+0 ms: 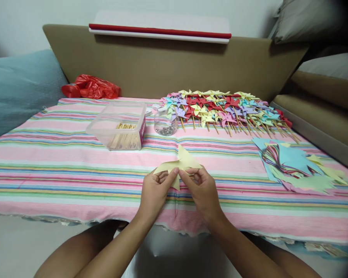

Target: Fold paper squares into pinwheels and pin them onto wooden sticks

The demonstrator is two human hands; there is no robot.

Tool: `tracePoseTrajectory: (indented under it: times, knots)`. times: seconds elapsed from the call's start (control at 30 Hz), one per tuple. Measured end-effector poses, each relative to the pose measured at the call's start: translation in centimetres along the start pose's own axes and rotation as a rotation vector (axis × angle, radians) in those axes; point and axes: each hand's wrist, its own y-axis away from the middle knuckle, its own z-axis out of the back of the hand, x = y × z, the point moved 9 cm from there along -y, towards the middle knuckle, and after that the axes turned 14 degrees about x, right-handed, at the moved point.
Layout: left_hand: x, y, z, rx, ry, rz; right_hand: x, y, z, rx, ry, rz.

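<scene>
Paper point(188, 157) in pale yellow, with pointed blades, is sitting at the middle of the frame, over the striped cloth point(60, 154). Both hands are grasping it: the left hand point(156, 188) is pinching it between thumb and fingers, and the right hand point(204, 189) is doing likewise, the thumbs almost meeting near the paper's centre. Working well here probably means keeping both thumbs pressing lightly near that centre, letting the blades curve rather than creasing them, and lining the tips up evenly before loosening either grip. Pinwheels point(213, 108) are lying at upper right; a jar point(166, 128) and a box point(101, 129) of sticks point(125, 139) are standing left of them.
</scene>
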Motion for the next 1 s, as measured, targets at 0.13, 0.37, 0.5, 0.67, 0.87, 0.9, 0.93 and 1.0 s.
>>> tracePoseTrajectory:
  times: [0.13, 0.37, 0.5, 0.67, 0.87, 0.9, 0.93, 1.0]
  knots:
    - [-0.1, -0.1, 0.4, 0.010, -0.098, -0.017, 0.8, -0.1, 0.6, -0.061, -0.018, 0.073]
    - [-1.3, -0.2, 0.4, 0.101, -0.342, -0.103, 2.7, -1.7, 1.8, 0.118, 0.257, 0.040]
    - [-1.2, -0.1, 0.2, 0.149, -0.220, -0.055, 3.3, -1.7, 1.0, 0.305, 0.284, 0.005]
    - [-1.0, -0.4, -0.1, 0.233, -0.295, -0.028, 2.8, -1.2, 0.6, 0.319, 0.228, -0.054]
    - [0.0, -1.0, -0.4, 0.220, -0.009, 0.006, 1.4, -0.7, 0.3, 0.141, -0.171, -0.111]
    - [0.3, -1.0, -0.8, 0.235, 0.026, 0.024, 1.1, -0.6, 0.1, 0.118, -0.243, -0.122]
    - [0.7, -0.9, -1.2, 0.248, 0.047, 0.039, 0.8, -0.6, -0.3, 0.106, -0.300, -0.130]
    - [1.1, -0.8, -1.7, 0.231, 0.051, 0.040, 0.4, -0.4, -1.1, 0.112, -0.377, -0.128]
